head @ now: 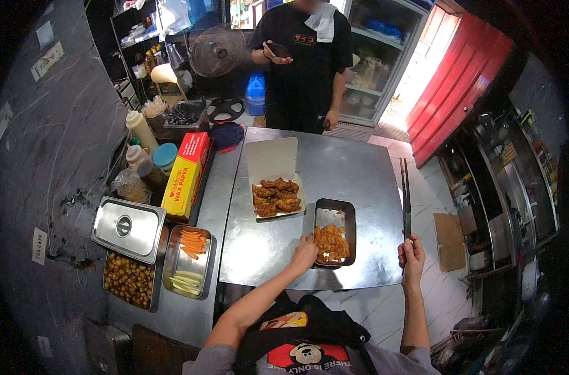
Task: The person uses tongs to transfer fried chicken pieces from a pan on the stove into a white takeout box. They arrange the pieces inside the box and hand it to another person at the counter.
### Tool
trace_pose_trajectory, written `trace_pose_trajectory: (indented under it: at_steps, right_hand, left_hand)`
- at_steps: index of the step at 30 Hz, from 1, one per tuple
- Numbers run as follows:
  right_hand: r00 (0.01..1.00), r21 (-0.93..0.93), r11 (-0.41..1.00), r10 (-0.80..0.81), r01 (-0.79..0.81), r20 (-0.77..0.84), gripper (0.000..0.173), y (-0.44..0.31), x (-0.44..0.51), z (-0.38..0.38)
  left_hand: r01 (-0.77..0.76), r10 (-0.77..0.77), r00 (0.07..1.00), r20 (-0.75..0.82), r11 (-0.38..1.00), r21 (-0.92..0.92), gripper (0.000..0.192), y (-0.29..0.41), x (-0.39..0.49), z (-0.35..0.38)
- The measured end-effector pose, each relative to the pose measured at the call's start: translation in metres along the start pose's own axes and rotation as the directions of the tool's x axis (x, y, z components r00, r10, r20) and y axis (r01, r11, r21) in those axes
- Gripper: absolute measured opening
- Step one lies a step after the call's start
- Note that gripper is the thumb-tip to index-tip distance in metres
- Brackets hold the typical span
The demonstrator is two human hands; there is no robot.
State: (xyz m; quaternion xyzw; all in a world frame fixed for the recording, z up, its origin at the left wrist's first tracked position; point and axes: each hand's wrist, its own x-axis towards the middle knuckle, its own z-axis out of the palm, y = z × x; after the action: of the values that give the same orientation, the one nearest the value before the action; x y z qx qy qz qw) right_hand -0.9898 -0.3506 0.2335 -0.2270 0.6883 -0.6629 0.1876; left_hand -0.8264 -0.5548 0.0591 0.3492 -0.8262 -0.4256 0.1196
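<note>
My left hand (305,253) grips the left rim of a deep metal pan (352,220) on the steel table. Fried chicken pieces (332,243) lie in the pan's near part, with crumbs farther back. Out past the table's right edge, my right hand (412,257) holds dark tongs (406,201) upright, their tips pointing away from me. Behind the pan and to its left stands a paperboard takeout box (272,157) with its lid folded back. Several browned fried chicken pieces (276,197) fill it.
Left of the table, a counter bears a metal pan of carrot and cucumber sticks (189,279), a pan of small round brown food (129,280), a steel lid (125,228), a wax paper box (185,180) and squeeze bottles (138,126). Across the table stands a person (308,70) holding a phone.
</note>
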Motion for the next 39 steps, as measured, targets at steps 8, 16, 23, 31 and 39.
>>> trace_pose_trajectory:
  at_steps: [8, 16, 23, 31, 39]
  right_hand:
    - [0.985, 0.094, 0.980, 0.173, -0.173, 0.006, 0.024, 0.015, -0.001, 0.014]
    - [0.955, -0.011, 0.959, 0.282, -0.284, -0.090, 0.019, 0.046, -0.009, 0.061]
    - [0.964, 0.026, 0.966, 0.259, -0.258, -0.065, 0.018, 0.057, -0.015, 0.079]
    - [0.945, 0.043, 0.946, 0.323, -0.321, -0.058, 0.023, 0.048, -0.025, 0.085]
    - [0.978, 0.023, 0.984, 0.172, -0.176, 0.117, 0.024, 0.064, -0.019, 0.119]
  left_hand:
    - [-0.068, 0.057, 0.959, -0.278, 0.997, -0.031, 0.032, 0.015, -0.038, -0.035]
    - [-0.012, -0.014, 0.940, -0.340, 0.997, -0.072, 0.015, -0.038, -0.084, -0.062]
    - [0.088, -0.080, 0.942, -0.326, 0.996, 0.009, 0.020, -0.055, -0.115, -0.087]
    - [0.204, -0.241, 0.930, -0.278, 0.967, -0.153, 0.039, -0.029, -0.121, -0.113]
    - [0.090, -0.247, 0.779, -0.576, 0.954, -0.287, 0.037, -0.014, -0.132, -0.181]
